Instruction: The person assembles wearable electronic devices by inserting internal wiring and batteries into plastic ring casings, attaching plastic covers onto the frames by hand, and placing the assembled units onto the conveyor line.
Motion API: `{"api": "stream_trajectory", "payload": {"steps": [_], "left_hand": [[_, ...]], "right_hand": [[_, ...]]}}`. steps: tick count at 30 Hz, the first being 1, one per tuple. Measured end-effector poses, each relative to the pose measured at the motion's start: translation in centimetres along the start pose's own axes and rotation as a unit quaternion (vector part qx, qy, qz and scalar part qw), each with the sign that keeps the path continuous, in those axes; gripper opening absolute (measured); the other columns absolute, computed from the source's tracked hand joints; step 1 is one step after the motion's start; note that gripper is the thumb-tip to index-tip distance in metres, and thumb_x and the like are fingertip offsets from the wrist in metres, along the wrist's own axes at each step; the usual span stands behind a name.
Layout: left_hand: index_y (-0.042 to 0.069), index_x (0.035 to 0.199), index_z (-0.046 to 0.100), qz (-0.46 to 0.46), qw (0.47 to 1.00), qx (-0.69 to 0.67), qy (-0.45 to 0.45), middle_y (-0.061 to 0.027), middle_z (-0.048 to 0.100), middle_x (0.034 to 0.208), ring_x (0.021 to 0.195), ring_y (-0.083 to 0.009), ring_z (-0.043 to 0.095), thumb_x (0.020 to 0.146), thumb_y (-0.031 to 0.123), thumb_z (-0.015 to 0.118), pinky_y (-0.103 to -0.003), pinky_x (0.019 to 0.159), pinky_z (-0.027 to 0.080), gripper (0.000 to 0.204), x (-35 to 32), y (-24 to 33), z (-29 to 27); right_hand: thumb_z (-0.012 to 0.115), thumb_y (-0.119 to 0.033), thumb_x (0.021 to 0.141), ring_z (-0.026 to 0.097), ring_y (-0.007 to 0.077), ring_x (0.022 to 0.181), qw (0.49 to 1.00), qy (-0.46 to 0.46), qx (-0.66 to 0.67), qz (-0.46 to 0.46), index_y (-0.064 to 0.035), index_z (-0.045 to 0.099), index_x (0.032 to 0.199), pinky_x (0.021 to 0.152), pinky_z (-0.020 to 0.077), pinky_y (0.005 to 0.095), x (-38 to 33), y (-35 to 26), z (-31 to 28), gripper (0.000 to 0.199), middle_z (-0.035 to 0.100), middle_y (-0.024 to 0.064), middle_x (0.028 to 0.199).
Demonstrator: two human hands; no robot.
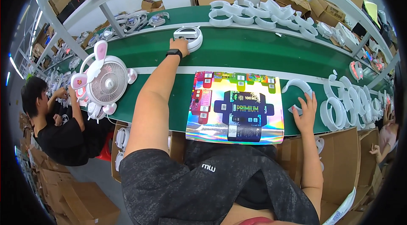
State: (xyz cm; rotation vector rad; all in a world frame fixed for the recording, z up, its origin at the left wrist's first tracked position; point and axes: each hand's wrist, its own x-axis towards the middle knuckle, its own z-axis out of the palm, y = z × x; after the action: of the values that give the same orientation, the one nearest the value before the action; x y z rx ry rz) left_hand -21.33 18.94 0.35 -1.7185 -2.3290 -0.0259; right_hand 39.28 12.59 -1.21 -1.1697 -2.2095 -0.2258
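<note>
My left arm stretches far forward over the green conveyor belt. My left hand (181, 46), with a dark watch on its wrist, grips the near left side of a white round plastic housing (194, 40); some fingertips are hidden by it. My right hand (306, 115) lies on the green bench with fingers spread, holding nothing. Its fingertips are beside a white curved plastic band (299, 83), and a small white piece (295, 109) shows by the thumb. Between my arms a shiny printed sheet (203, 134) with flat box designs covers the bench edge.
A fan with pink rabbit ears (109, 81) stands left of my arm. White rings (333, 114) cluster on the right, and more white bands (263, 13) line the far shelf. Cardboard boxes (339, 161) flank me. A person in black (63, 123) works at the left.
</note>
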Motion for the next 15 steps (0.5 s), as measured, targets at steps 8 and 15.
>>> {"api": "stream_trajectory", "payload": {"steps": [8,15], "left_hand": [[0.016,0.113,0.069,0.016,0.996,-0.05,-0.073,-0.0129,0.07,0.109,0.111,-0.0313,0.062,0.075,0.036,0.078,-0.066,0.11,0.022,0.044,-0.4,2.9,0.4],[0.01,0.1,0.07,0.096,0.977,-0.175,0.077,-0.0148,0.071,0.087,0.092,-0.0326,0.067,0.077,0.039,0.075,-0.062,0.11,0.021,0.038,-8.8,7.2,-4.0]], "right_hand": [[0.073,-0.019,0.079,0.033,0.0436,0.139,1.0,0.001,0.026,0.018,-0.004,0.064,0.112,0.111,0.0295,0.0526,0.0,0.2,0.3,0.038,0.05,0.0175,0.137],[0.073,-0.016,0.077,0.033,0.043,0.14,0.998,-0.004,0.056,-0.015,-0.0048,0.064,0.112,0.111,0.0302,0.0522,0.5,-0.6,-0.2,0.038,0.051,0.0165,0.137]]}}
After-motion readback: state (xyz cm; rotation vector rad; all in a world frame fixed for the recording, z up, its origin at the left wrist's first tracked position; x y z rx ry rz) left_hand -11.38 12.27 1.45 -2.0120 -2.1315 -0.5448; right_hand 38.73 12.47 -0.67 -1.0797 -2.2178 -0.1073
